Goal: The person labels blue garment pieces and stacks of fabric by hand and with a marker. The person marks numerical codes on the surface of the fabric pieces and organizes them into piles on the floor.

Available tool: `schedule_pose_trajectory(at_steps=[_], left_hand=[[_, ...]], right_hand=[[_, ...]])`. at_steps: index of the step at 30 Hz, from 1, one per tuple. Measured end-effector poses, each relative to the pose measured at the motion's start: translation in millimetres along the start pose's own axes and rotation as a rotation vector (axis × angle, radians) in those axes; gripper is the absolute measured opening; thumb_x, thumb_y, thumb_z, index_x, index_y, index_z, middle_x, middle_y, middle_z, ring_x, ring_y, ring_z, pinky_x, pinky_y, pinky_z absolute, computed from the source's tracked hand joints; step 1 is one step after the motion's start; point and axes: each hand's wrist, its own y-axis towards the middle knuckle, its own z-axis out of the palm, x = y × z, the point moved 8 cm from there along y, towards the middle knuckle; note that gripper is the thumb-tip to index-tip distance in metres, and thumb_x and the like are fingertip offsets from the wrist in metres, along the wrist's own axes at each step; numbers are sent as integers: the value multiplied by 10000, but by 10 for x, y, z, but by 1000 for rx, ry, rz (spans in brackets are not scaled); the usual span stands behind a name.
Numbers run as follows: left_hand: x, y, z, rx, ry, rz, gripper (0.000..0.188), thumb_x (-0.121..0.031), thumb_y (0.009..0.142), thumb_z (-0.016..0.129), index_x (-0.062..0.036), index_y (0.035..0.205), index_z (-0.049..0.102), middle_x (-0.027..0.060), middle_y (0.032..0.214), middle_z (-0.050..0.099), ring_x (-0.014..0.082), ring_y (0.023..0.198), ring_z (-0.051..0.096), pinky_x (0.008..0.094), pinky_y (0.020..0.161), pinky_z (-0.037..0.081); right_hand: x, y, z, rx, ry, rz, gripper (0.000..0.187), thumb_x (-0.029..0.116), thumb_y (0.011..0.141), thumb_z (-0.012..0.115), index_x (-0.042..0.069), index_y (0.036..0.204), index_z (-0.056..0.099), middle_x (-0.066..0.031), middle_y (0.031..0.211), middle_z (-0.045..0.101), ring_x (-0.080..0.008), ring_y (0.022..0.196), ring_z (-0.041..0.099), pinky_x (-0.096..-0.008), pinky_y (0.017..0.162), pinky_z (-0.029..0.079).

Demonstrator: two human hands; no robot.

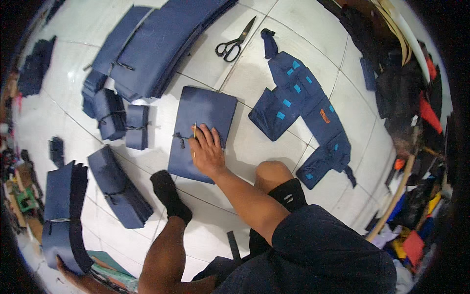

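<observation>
My right hand lies on a tied stack of dark blue cut fabric in the middle of the floor, with a thin yellow pencil held along its thumb side. At the lower left, my left hand grips the near end of a thick dark blue fabric bundle, which has a dark tie round it. Most of the left fingers are hidden. Between the two hands lies a long tied bundle. My foot in a dark sock rests near the central stack.
Black scissors lie beyond the central stack. A dark blue sewn piece with light blue tabs spreads to the right. Large fabric stacks and smaller tied bundles lie at the far left. Mixed cloth piles along the right side.
</observation>
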Motion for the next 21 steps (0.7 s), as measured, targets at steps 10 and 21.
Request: schedule_pose_trajectory(at_steps=[10,21], left_hand=[[-981,-1646,-335,216,34,163,635,-401,866,681,23,1316,534,166,1268,585,318,1132,565,420,1011,428],[423,-3367,1644,985,99,-156,547,-373,815,689,-24,1217,564,122,1095,616,291,1048,584,430,973,450]], right_hand=[[-165,18,-192,-257,112,38,196,169,946,524,43,1067,613,-178,1372,539,-350,1338,442,-522,1146,284],[-945,-1066,-1033,-617,478,449,95,126,933,592,36,931,620,-189,966,586,-376,951,577,-483,834,449]])
